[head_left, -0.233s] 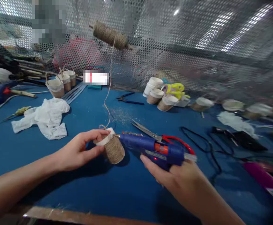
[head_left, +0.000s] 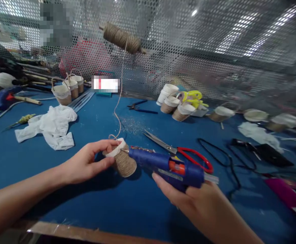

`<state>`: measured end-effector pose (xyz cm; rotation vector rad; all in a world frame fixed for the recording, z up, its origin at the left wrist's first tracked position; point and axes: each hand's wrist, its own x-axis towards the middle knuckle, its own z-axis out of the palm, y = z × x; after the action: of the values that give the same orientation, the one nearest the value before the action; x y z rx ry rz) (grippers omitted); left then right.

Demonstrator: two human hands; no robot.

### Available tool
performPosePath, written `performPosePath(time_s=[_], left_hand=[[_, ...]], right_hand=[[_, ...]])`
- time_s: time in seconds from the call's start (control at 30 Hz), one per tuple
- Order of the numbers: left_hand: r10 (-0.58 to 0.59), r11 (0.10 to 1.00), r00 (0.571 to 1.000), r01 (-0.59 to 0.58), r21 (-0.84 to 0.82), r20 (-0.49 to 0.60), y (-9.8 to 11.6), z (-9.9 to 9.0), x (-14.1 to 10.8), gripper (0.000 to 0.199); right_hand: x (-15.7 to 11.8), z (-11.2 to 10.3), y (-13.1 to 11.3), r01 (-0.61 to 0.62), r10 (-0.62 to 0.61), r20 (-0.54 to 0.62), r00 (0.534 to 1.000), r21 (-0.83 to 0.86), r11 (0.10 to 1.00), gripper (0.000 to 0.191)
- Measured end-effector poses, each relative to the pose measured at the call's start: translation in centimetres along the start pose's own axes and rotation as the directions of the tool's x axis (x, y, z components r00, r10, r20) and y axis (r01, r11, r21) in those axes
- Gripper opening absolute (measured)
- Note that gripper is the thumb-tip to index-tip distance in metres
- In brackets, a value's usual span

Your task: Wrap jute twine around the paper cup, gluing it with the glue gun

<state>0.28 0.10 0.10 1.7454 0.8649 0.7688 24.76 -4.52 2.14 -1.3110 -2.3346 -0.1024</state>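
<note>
My left hand (head_left: 89, 162) pinches the white rim of a small paper cup (head_left: 125, 164) wrapped in brown twine. The cup lies tilted, its mouth toward the upper left. From its rim a loose strand of twine (head_left: 118, 117) runs up to a twine spool (head_left: 121, 37) hung on the mesh. My right hand (head_left: 188, 200) is closed around a blue hot glue gun (head_left: 160, 162) with a clear glue stick at its rear. Its nozzle is at the twine just below the cup's rim; whether they touch I cannot tell. Behind the gun lie red-handled scissors (head_left: 193, 157).
Pliers (head_left: 143, 108) lie farther back. Several twine-wrapped cups (head_left: 181, 112) stand along the back, with more cups (head_left: 63, 95) at the left. A crumpled white cloth (head_left: 54, 125) and a second glue gun (head_left: 5, 98) are on the left. A black cord (head_left: 221, 154) curls on the right.
The whole view has shifted slightly, so things appear a little further right. The glue gun's nozzle has moved slightly down along the cup's rim edge. Both hands keep their holds.
</note>
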Motion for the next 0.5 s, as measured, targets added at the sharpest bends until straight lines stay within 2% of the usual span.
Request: performPosePath(time_s=[0.07, 0.2, 0.33, 0.5], left_hand=[[0.007, 1.0, 1.0, -0.007, -0.009, 0.002, 0.0, 0.0, 0.0, 0.014], [0.025, 1.0, 1.0, -0.025, -0.001, 0.004, -0.2, 0.0, 0.0, 0.01], [0.055, 0.998, 0.998, -0.055, -0.009, 0.001, -0.4, 0.0, 0.1, 0.01], [0.056, 0.998, 0.998, -0.056, -0.001, -0.009, -0.4, 0.1, 0.1, 0.006]], right_hand=[[0.8, -0.6, -0.7, -0.074, 0.069, 0.055, 0.996, 0.096, 0.993, 0.031], [1.6, -1.2, -1.6, -0.16, 0.124, 0.146, 0.981, 0.267, 0.95, 0.026], [1.3, -1.0, -1.8, -0.237, 0.192, 0.168, 0.967, 0.31, 0.921, 0.02], [1.2, -0.8, -1.5, -0.239, 0.193, 0.169, 0.966, 0.316, 0.918, 0.02]])
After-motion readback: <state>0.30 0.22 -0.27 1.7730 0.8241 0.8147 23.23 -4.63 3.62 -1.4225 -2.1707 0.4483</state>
